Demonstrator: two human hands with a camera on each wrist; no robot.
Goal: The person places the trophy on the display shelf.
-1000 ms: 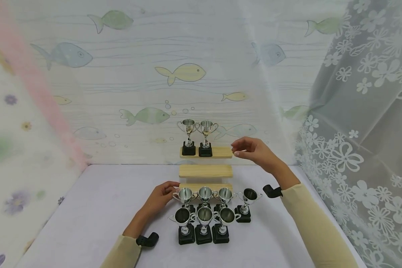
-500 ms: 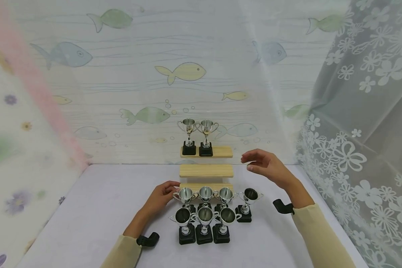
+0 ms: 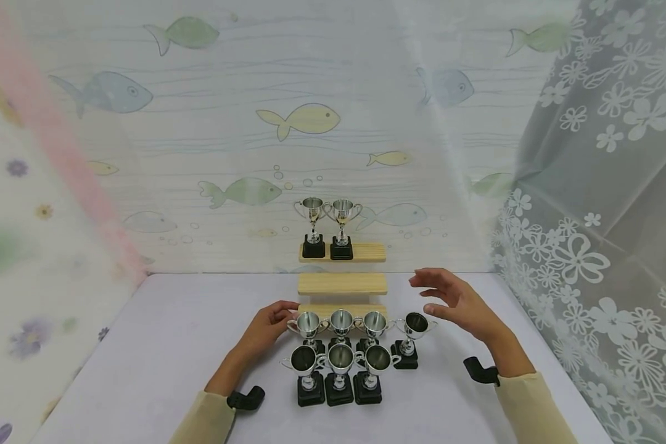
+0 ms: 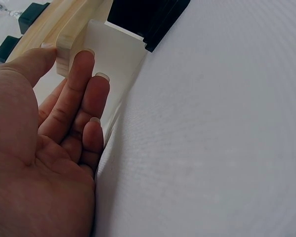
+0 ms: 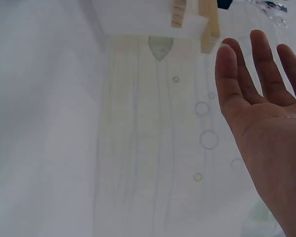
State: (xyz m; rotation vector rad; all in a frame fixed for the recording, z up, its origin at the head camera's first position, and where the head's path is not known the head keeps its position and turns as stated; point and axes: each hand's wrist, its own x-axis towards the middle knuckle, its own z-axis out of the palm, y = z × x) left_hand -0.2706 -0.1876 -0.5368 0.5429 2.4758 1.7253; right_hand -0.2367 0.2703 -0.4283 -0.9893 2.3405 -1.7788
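One-handedly pinching the lowest wooden step [image 3: 324, 308] by its left end, left of lower centre in the frame, with the curled left hand [image 3: 263, 327]. Facing six trophies [image 3: 340, 367] ranging in two rows across lower centre, and two trophies [image 3: 341, 248] on the top step [image 3: 369, 251] at mid-frame. Hovering near the lone trophy [image 3: 407, 344], right of centre, with a loosely spread, empty right hand [image 3: 459, 303].
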